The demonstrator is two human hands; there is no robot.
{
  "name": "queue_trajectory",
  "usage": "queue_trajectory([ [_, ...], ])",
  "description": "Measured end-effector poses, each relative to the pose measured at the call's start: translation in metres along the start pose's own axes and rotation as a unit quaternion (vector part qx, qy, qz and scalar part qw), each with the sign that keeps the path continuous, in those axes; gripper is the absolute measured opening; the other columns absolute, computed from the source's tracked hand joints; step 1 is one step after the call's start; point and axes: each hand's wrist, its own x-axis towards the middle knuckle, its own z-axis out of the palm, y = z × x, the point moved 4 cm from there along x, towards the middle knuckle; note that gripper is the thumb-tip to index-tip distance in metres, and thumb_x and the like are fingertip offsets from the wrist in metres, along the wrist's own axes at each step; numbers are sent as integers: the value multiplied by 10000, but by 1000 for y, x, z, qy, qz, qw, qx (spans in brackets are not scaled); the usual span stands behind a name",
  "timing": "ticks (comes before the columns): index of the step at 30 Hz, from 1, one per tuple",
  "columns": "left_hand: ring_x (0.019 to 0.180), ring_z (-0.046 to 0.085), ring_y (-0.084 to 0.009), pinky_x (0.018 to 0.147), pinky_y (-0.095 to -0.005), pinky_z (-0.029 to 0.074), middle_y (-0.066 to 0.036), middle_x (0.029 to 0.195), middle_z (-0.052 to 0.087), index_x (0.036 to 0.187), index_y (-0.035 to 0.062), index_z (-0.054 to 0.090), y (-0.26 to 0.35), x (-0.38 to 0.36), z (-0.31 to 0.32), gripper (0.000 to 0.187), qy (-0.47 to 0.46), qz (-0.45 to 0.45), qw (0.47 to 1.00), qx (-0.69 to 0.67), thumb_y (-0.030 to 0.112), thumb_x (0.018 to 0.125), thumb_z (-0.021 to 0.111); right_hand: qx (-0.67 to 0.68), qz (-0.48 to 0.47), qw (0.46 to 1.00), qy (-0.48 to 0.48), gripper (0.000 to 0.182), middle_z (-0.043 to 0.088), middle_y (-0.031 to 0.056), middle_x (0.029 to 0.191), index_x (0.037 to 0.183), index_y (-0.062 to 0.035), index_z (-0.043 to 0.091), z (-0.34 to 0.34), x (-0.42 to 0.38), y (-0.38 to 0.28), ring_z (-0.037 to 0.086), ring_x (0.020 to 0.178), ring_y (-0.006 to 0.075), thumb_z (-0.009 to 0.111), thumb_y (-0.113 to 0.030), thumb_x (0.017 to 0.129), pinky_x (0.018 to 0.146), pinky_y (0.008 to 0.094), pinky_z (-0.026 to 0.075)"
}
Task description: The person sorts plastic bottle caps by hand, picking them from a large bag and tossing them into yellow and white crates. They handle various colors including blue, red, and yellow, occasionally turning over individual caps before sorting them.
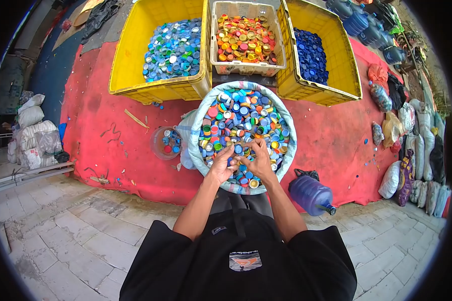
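A round sack with a rolled pale rim (289, 131), full of mixed-colour bottle caps (243, 113), stands in front of me. Over the near part of the caps, my left hand (223, 163) has its fingers closed around a dark blue cap (230, 161). Close beside it on the right, my right hand (258, 159) has thumb and fingers bent together in a pinch. Whatever lies between those fingertips is too small to make out. The two hands nearly touch at the fingertips.
Beyond the sack are a yellow crate (124, 60) of light blue and green caps, a whitish crate (247, 67) of red and orange caps, and a yellow crate (344, 60) of dark blue caps. A clear bucket (160, 145) stands left, a water jug (310, 194) right.
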Motion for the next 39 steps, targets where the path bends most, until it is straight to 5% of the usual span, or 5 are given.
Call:
queue_trajectory([
  [9,549,439,-26,444,-170,335,-7,744,557,1178,96,579,-2,0,2,284,35,81,989,119,241,936,608,11,-6,1000,24,351,500,121,953,937,-37,623,6,3,-6,523,930,289,804,-106,644,822,388,438],
  [15,514,380,-13,419,-171,285,29,679,508,1255,93,567,11,-5,14,370,47,161,923,346,200,909,644,21,1,999,27,350,522,127,920,900,-22,583,15,-3,6,534,911,286,795,-123,641,794,382,442],
  [27,607,468,-34,478,-158,363,37,1291,537,1327,165,506,12,-8,9,410,-64,90,994,-8,47,935,531,37,8,996,83,279,645,137,895,943,-6,657,15,-2,-10,613,768,260,770,-121,715,702,348,500],
  [36,574,452,-25,446,-157,346,45,1134,605,1302,191,518,7,-4,9,411,-97,90,986,-106,31,925,537,139,167,973,84,380,622,145,1118,1102,-1,650,31,-11,-17,586,961,212,741,-169,773,810,318,471],
  [39,532,427,-25,437,-154,336,48,1122,602,1310,191,507,7,0,7,433,-96,90,985,-116,10,918,533,146,151,972,103,428,602,159,1064,1095,-1,649,34,-10,-19,595,939,265,762,-213,741,847,349,467],
])
